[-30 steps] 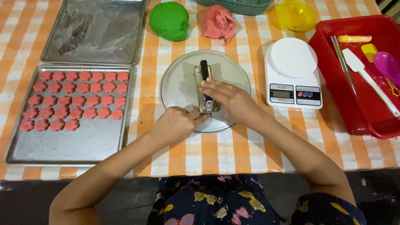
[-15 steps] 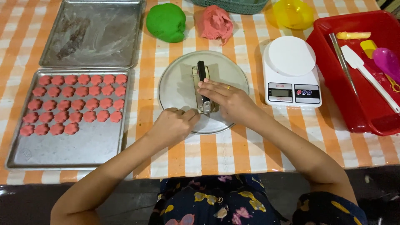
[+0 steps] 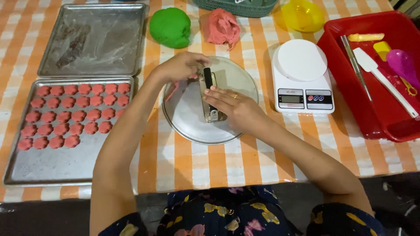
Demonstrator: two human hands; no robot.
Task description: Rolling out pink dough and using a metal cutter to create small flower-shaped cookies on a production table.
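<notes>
The right hand (image 3: 234, 109) covers most of the metal press (image 3: 210, 98), and the green basket (image 3: 236, 6) seems cut off by the top edge.

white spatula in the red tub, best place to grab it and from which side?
Grip the white spatula by its long thin handle, near the lower right end, probably coming from above. It lies flat and slanted on the floor of the red tub, blade toward the upper left beside a metal tool. The handle end has open floor around it; a purple spoon crowds the blade end.
</notes>
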